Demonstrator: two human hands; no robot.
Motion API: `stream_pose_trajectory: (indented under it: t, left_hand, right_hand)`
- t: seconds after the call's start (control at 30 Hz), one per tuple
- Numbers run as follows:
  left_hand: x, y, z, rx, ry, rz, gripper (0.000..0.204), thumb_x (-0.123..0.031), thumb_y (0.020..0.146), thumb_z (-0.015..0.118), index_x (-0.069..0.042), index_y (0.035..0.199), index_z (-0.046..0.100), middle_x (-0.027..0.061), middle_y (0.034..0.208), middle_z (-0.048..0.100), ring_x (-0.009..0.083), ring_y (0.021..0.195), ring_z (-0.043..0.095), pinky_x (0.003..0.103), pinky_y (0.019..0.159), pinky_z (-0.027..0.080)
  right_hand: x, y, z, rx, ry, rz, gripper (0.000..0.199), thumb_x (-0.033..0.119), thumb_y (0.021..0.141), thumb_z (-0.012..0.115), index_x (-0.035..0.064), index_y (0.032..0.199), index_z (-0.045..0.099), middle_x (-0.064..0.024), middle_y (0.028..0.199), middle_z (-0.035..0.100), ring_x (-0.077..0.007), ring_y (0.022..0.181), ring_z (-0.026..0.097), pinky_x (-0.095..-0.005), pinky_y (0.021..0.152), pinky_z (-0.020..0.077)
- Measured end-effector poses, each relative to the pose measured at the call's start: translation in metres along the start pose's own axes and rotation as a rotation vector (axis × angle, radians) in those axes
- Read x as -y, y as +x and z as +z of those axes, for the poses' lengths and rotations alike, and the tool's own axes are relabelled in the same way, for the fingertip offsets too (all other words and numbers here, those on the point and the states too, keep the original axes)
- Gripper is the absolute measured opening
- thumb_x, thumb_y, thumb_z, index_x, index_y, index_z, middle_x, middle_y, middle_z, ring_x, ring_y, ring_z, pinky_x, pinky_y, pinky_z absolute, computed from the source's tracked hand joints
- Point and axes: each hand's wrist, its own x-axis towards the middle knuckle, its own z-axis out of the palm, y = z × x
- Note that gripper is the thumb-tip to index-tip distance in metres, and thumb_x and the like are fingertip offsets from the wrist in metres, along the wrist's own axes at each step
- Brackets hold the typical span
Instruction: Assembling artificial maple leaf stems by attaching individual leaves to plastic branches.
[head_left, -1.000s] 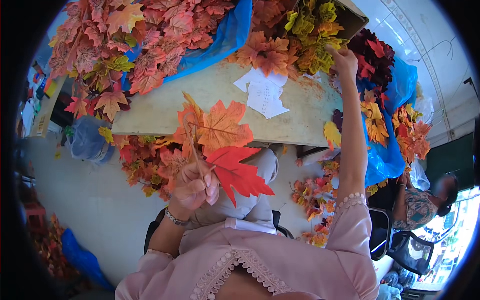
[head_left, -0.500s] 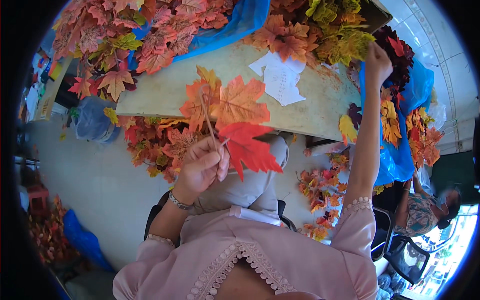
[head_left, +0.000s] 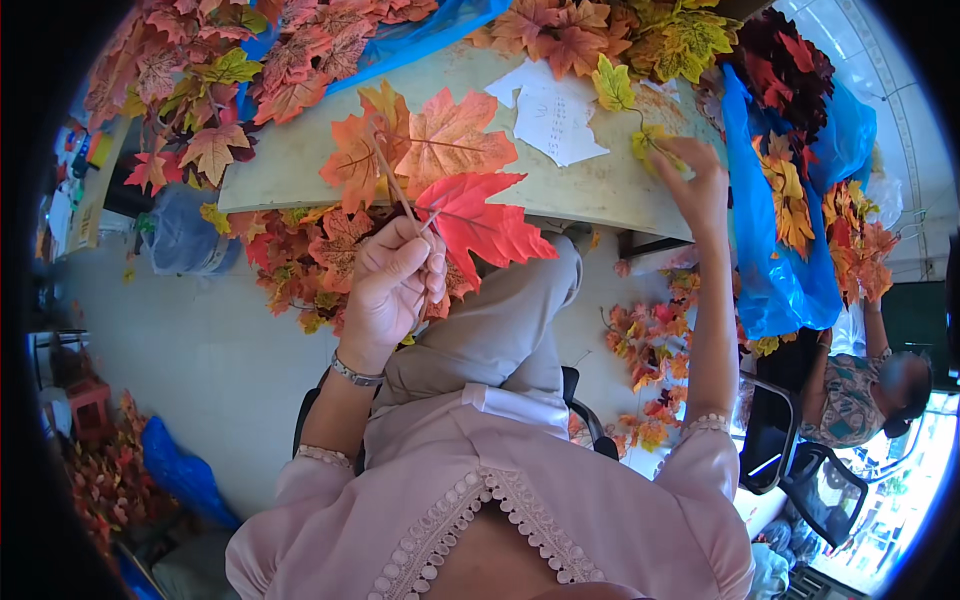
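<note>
Left hand point(head_left: 392, 290) clamps stems of orange and red fabric maple leaves point(head_left: 440, 180); right hand point(head_left: 697, 185) pinches yellow-green leaf sprig point(head_left: 655, 145) upper right (white paper sheets point(head_left: 555, 110) between, blue plastic bag point(head_left: 775, 240) beside).

Count: 2 hands, left hand point(head_left: 392, 290) gripping 3 artificial maple leaves – 2 orange fabric leaves point(head_left: 420, 145), 1 red fabric leaf point(head_left: 480, 225); 1 white paper sheet point(head_left: 550, 115); 1 yellow-green leaf sprig point(head_left: 655, 145) in right hand point(head_left: 700, 185)

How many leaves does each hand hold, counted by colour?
Left hand:
orange leaves: 2
red leaf: 1
Right hand:
yellow-green leaves: 2, the lower one partly hidden by the fingers
Total: 5
</note>
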Motion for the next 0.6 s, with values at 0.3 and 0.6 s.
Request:
stream_pose_trajectory:
  t: [0.3,0.6]
  left_hand:
    - [0.005,-0.002,0.011,-0.023,0.021,0.005,0.007,-0.008,0.083,0.052,-0.001,0.086,0.05,0.0061,0.074,0.051,0.0097,0.06,0.049,0.021,0.052,0.043]
    - [0.004,0.008,0.015,-0.1,0.259,0.092,0.009,-0.008,0.082,0.056,0.001,0.084,0.052,0.0071,0.068,0.055,0.0116,0.054,0.05,0.022,0.052,0.042]
  right_hand:
    - [-0.021,0.033,0.039,0.011,-0.011,0.337,0.018,0.021,0.068,0.066,0.0069,0.08,0.067,-0.0105,0.077,0.062,-0.0246,0.07,0.059,-0.033,0.065,0.0456]
    - [0.099,0.007,-0.04,0.062,0.004,-0.277,0.005,-0.001,0.062,0.055,0.0003,0.065,0.051,-0.0126,0.095,0.061,-0.0298,0.099,0.053,-0.0401,0.093,0.0339]
